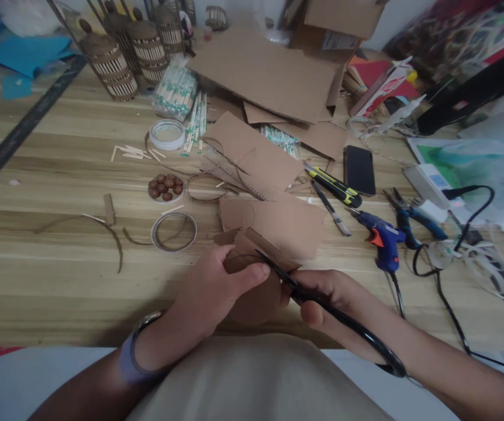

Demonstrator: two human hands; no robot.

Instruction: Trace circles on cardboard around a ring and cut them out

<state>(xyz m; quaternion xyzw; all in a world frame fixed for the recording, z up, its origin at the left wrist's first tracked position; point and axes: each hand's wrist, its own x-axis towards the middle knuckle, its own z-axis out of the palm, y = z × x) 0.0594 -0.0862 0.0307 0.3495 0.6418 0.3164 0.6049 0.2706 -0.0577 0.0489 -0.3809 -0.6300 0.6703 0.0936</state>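
Observation:
Close to the table's front edge, my left hand (212, 286) grips a piece of brown cardboard (254, 298), its thumb and index finger on top near a curved line. Black-handled scissors (344, 318) are in my right hand (331, 298), their blades lying along the cardboard beside my left thumb and pointing up and left. Whether the blades are apart is hard to tell. Just beyond my hands lies a flat cardboard sheet (278, 225) with a circle drawn on it.
A blue glue gun (383, 237), pliers (410, 216), a yellow-black cutter (333, 186) and a phone (359, 169) lie to the right. Tape rings (167, 134), a dish of brown balls (165, 188) and cardboard strips are at the left; woven lanterns (109, 67) stand behind.

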